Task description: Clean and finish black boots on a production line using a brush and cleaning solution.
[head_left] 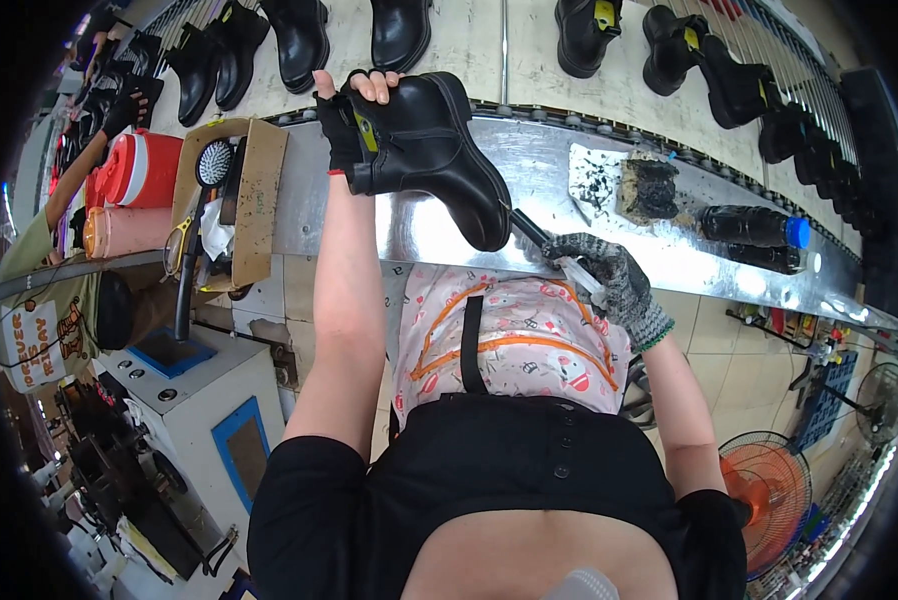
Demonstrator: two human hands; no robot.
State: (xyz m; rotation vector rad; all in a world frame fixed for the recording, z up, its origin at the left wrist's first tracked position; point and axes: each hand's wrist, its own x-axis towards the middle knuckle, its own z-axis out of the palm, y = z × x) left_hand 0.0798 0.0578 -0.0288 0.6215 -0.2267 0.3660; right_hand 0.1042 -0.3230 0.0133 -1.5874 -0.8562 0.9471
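A black leather ankle boot (431, 150) hangs tilted over the metal work ledge, toe down and toward the right. My left hand (344, 125), in a black fingerless glove, is closed on the boot's upper opening, with fingertips over its far edge. A yellow-green tag shows inside the opening. My right hand (609, 280) wears a grey knitted glove and is closed around a slim black stick-like tool (531, 229). The tool's thin tip reaches the boot's toe; its exact kind is unclear. A whitish strip (581, 275) also shows at my right fingers.
Several black boots (401, 35) stand on the pale conveyor beyond the metal ledge (309, 225). A blackened block (649, 188) and a blue-capped bottle (749, 227) lie right. Left are a cardboard box (259, 200) with a hairbrush (214, 163), a red jug (139, 165) and another person's arm (79, 180).
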